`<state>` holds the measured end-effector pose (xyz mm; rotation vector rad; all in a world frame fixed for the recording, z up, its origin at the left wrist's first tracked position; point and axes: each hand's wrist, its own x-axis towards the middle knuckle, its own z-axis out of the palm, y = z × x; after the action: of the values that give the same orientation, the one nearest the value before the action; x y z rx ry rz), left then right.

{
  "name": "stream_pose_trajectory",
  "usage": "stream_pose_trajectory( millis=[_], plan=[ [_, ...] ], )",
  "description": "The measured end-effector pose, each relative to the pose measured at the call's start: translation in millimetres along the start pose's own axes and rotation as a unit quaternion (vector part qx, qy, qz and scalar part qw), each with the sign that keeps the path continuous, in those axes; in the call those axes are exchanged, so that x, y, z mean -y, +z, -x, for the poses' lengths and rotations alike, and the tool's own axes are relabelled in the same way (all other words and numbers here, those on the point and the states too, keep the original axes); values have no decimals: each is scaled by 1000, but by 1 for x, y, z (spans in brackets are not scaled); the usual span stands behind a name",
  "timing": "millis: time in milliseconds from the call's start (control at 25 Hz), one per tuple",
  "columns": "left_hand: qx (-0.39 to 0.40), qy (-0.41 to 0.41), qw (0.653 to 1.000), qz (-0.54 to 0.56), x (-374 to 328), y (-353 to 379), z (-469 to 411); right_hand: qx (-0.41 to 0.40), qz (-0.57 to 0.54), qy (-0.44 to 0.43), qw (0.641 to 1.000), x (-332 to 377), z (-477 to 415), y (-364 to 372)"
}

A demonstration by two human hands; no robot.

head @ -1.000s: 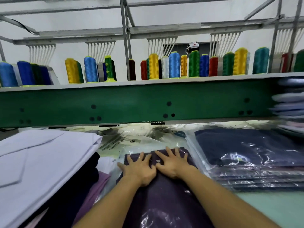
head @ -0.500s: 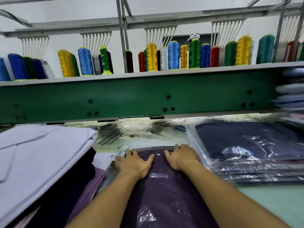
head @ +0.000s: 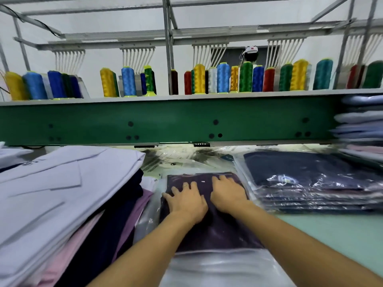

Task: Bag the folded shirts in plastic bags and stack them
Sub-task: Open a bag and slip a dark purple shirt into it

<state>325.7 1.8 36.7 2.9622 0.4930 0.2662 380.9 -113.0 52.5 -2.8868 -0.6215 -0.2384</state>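
Far-right pile (head: pixel 361 129) — blurred, plastic bag (head: pixel 219 270) — edge-cropped

Only one view, worn on the head. Looks forward and down over the green table (head: pixel 331 230) from very close. Catches both arms coming in from the near edge, with the left hand (head: pixel 186 200) and right hand (head: pixel 227 193) near the middle. Reaches up to the far shelf (head: pixel 165 99) of thread spools (head: pixel 223 77).
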Motion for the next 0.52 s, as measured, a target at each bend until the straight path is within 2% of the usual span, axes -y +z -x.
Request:
stream_pose_trajectory(
  millis=[120, 200, 360, 440, 520],
  plan=[
    [14, -14, 1000, 7, 6, 7, 45, 47, -39, -58, 996, 9, 52, 16],
    [-5, -15, 1000, 3, 18, 20, 73, 100, -27, -92, 990, -2, 81, 29],
    [-38, -59, 997, 33, 42, 26, 100, 184, 22, -86, 979, -46, 100, 29],
    [-77, -88, 992, 35, 43, 22, 106, 191, 16, -68, 979, -63, 97, 23],
    [-150, -87, 984, 49, 44, 20, 112, 204, 36, -72, 976, -69, 93, 19]
  ],
)
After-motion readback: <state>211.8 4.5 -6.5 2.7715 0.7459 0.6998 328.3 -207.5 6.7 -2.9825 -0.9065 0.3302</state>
